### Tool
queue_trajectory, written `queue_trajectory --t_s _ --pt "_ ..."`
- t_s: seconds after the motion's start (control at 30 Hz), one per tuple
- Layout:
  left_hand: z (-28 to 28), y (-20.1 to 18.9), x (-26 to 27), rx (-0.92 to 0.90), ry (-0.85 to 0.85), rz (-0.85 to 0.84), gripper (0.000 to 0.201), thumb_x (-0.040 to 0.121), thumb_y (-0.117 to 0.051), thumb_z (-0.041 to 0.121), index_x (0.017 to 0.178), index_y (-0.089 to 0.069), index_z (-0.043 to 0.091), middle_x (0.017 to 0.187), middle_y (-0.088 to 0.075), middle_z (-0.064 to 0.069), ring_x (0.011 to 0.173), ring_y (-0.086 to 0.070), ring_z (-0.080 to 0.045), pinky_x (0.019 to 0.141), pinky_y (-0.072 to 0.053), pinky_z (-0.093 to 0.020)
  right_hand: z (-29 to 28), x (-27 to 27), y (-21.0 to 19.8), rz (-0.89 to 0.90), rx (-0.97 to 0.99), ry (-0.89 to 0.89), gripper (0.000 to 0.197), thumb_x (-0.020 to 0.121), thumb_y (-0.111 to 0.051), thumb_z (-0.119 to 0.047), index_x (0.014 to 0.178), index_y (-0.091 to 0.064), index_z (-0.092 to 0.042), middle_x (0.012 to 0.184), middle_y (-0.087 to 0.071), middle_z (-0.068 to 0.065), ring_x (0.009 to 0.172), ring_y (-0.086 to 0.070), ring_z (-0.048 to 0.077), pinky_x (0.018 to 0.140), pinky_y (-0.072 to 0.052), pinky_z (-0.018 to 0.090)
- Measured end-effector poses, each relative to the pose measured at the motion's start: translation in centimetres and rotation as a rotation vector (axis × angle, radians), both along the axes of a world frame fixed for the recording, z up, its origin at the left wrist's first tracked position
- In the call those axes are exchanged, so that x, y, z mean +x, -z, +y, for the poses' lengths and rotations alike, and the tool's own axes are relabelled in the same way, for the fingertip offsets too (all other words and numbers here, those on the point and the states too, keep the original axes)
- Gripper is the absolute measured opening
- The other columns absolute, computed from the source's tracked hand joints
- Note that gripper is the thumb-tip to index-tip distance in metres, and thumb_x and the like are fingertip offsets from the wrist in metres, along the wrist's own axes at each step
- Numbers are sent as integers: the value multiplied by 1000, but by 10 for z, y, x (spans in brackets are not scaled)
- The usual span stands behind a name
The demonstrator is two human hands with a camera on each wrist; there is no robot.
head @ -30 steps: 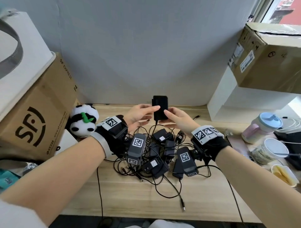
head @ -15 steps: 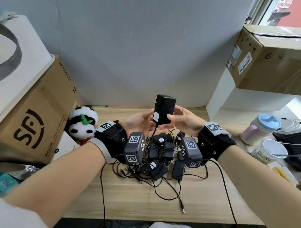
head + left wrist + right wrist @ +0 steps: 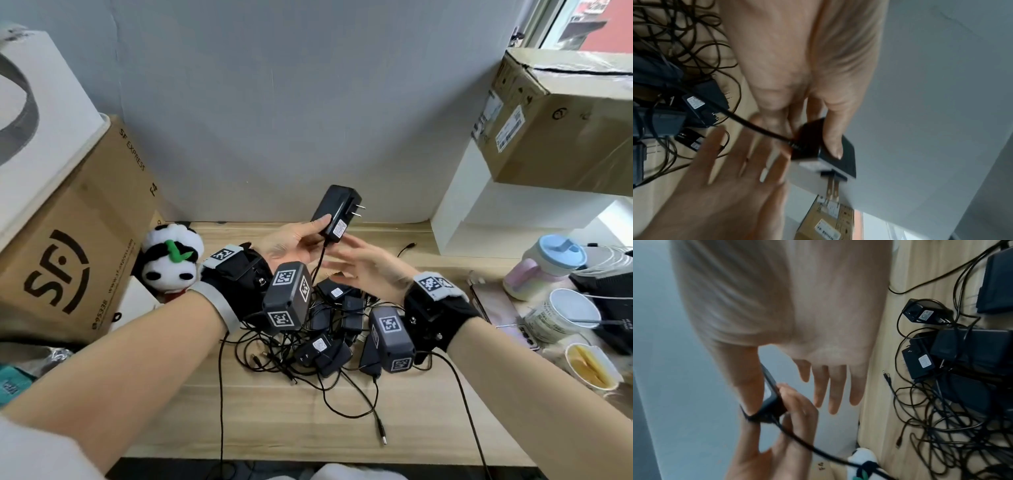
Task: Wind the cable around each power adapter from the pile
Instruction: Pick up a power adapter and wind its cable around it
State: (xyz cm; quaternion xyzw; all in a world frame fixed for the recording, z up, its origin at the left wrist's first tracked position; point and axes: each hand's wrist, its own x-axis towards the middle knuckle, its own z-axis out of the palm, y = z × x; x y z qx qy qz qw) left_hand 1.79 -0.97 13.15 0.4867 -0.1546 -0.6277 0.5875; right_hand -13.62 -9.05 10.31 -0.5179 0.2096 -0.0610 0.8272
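Note:
My left hand (image 3: 318, 230) grips a black power adapter (image 3: 337, 212) raised above the wooden desk, thumb on its side and prongs pointing right. Its cable (image 3: 317, 265) hangs loose down into the pile of adapters (image 3: 329, 329) and tangled cables between my wrists. My right hand (image 3: 351, 261) hovers just below the adapter with straight, spread fingers and holds nothing. The left wrist view shows my thumb (image 3: 833, 142) pressed on the adapter (image 3: 840, 151) and the cable (image 3: 756, 125) leaving its end. In the right wrist view my right fingers (image 3: 830, 386) are straight beside the adapter (image 3: 770, 395).
A brown SF box (image 3: 68, 257) and a panda plush (image 3: 171, 263) stand at the left. On the right are a white shelf (image 3: 479, 219), a cardboard box (image 3: 565, 120), a pink cup (image 3: 541, 267), a paper cup (image 3: 565, 315) and a bowl (image 3: 589, 366). One cable plug (image 3: 381, 433) lies near the front edge.
The adapter passed from my right hand to my left and turned, so its prongs now point right. My right hand let go, opened and dropped slightly below it.

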Motion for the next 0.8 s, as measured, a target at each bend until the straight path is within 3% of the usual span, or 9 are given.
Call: queue_trajectory --t_s 0.07,0.13,0.23,0.3,0.37,0.43,0.53,0.67,0.8 --pt "0 0 -1 -18 -90 -27 18 86 -63 15 97 -61 0 89 -65 -12 87 -63 -22 88 -54 -32 9 2 7 74 -77 -122 47 84 -61 -22 128 -45 -19 114 -65 5 107 -61 18 108 -36 38" --pt "0 2 -1 -40 -117 -64 20 85 -64 13 100 -61 1 91 -69 -12 91 -65 -25 89 -54 -38 14 3 13 112 -101 -196 20 93 -50 -25 110 -57 -16 87 -69 1 94 -64 17 105 -39 37" --pt "1 1 5 -80 -192 -49 15 90 -59 11 102 -59 3 90 -67 -14 84 -66 -26 83 -56 -36 11 -2 19 163 -80 -162 28 100 -36 -26 86 -55 -12 50 -45 -7 59 -54 11 82 -51 28" --pt "4 -2 8 -96 -188 -36 12 92 -56 13 102 -58 6 87 -66 -13 76 -66 -23 73 -56 -31 1 -7 24 254 -126 -69 31 99 -40 -30 74 -49 -15 46 -32 -10 44 -37 8 61 -46 21" --pt "7 -2 10 -75 -140 -39 14 91 -57 16 103 -57 8 84 -67 -11 72 -67 -20 64 -53 -25 -14 -14 31 320 -143 25 37 95 -46 -37 64 -42 -18 47 -30 -10 40 -29 7 50 -36 19" --pt "8 -1 11 -55 -111 -56 23 86 -62 19 104 -56 7 81 -70 -9 71 -69 -18 58 -49 -20 -26 -20 35 345 -116 117 39 93 -49 -40 61 -40 -19 46 -31 -10 39 -28 7 47 -31 18" --pt "8 1 11 -18 -54 -150 31 80 -66 25 103 -56 7 79 -72 -6 72 -67 -15 57 -43 -18 -38 -25 31 333 -52 232 35 95 -48 -36 66 -44 -17 45 -31 -11 39 -27 6 52 -27 22" --pt "5 6 7 65 55 -436 10 88 -62 25 92 -63 16 79 -66 1 68 -57 -10 62 -37 -17 -45 -18 11 275 -115 311 30 100 -41 -28 74 -47 -14 45 -28 -10 39 -27 7 54 -24 24" --pt "-1 14 0 104 75 -775 20 84 -69 20 102 -64 13 88 -63 -1 80 -56 -10 72 -44 -16 -41 -7 -20 178 -238 314 29 102 -35 -20 78 -48 -10 42 -30 -10 39 -28 6 54 -24 24"
